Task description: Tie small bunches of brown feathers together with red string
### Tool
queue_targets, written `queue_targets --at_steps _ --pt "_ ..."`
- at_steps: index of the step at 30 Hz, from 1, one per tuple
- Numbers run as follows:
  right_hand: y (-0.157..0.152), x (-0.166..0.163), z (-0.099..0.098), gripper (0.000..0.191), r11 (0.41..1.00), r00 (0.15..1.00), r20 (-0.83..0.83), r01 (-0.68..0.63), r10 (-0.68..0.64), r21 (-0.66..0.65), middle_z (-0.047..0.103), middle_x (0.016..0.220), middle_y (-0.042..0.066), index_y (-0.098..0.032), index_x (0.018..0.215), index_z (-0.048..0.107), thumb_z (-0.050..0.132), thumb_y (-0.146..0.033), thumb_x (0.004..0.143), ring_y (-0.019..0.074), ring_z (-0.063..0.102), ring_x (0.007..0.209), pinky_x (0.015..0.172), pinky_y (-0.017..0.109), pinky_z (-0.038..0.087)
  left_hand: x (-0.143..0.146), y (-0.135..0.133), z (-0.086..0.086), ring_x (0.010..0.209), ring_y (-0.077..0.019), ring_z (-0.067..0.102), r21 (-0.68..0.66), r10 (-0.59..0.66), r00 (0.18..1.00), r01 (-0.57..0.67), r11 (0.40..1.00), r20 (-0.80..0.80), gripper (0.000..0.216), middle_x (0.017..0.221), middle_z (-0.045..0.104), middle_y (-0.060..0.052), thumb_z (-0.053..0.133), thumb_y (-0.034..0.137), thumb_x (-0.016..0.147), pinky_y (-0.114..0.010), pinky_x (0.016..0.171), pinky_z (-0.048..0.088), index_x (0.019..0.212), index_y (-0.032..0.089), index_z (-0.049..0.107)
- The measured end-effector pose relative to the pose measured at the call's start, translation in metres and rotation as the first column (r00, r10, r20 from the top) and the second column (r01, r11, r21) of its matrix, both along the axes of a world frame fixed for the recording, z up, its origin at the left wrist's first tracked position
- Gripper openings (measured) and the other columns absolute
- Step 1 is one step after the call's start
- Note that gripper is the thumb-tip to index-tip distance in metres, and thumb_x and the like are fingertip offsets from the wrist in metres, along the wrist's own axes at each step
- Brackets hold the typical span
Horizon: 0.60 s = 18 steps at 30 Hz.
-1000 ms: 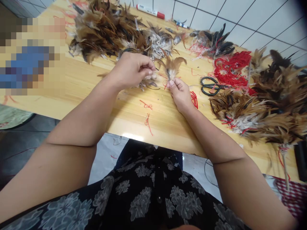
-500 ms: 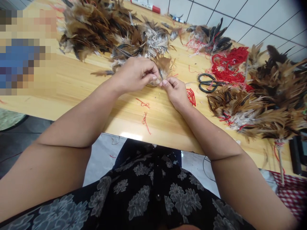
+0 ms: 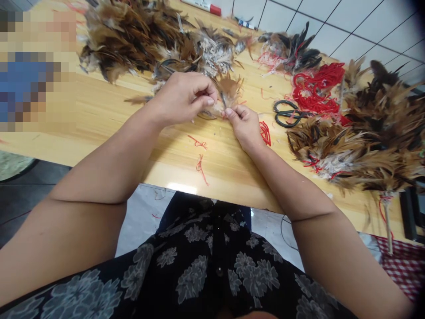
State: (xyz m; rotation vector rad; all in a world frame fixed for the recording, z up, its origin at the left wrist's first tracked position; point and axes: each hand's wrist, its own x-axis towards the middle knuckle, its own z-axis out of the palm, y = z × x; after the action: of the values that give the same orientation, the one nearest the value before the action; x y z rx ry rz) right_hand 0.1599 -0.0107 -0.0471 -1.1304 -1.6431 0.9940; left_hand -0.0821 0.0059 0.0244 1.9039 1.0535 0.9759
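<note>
- Brown feather tuft point(image 3: 229, 91) pinched at its base by both left hand point(image 3: 181, 98) and right hand point(image 3: 245, 126).
- Black scissors point(image 3: 286, 113) lie on the bench point(image 3: 99, 115), right of the tuft.

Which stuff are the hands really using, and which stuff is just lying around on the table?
In use:
left hand and right hand, both pinching the small feather bunch

Lying about:
scissors
red string pile
big feather heap
marker
string scraps

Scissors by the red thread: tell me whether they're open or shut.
Shut, as far as shows. The black scissors lie flat on the wooden table, loops side by side; their blades run under the red thread.
</note>
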Motion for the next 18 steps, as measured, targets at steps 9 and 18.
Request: queue_targets --at_steps 9,18 --pt "-0.0020 0.0002 0.0031 0.054 1.000 0.999 -0.035 -0.022 0.021 -0.018 0.072 0.087 0.001 -0.022 0.090 0.078 0.081 -0.074 0.104 0.0192 0.065 0.092 0.091 0.035 0.055 -0.0037 0.0009 0.0027 0.097 -0.0274 0.061 0.178 -0.067 0.985 0.096 0.979 -0.159 0.012 0.093 0.073 -0.004 0.088 0.022 0.100 -0.041 0.109 0.054 0.094 0.028 0.079" --pt "0.0008 -0.0016 0.0015 0.054 0.999 0.999 0.002 -0.042 0.042 -0.023 0.067 0.085 0.001 -0.022 0.085 0.072 0.082 -0.072 0.103 0.0192 0.063 0.093 0.092 0.035 0.054 -0.0002 0.0022 -0.0013 0.100 -0.0309 0.065 0.164 -0.046 0.984 0.075 0.984 -0.174 0.016 0.090 0.071 -0.005 0.087 0.021 0.096 -0.047 0.111 0.057 0.088 0.031 0.077"
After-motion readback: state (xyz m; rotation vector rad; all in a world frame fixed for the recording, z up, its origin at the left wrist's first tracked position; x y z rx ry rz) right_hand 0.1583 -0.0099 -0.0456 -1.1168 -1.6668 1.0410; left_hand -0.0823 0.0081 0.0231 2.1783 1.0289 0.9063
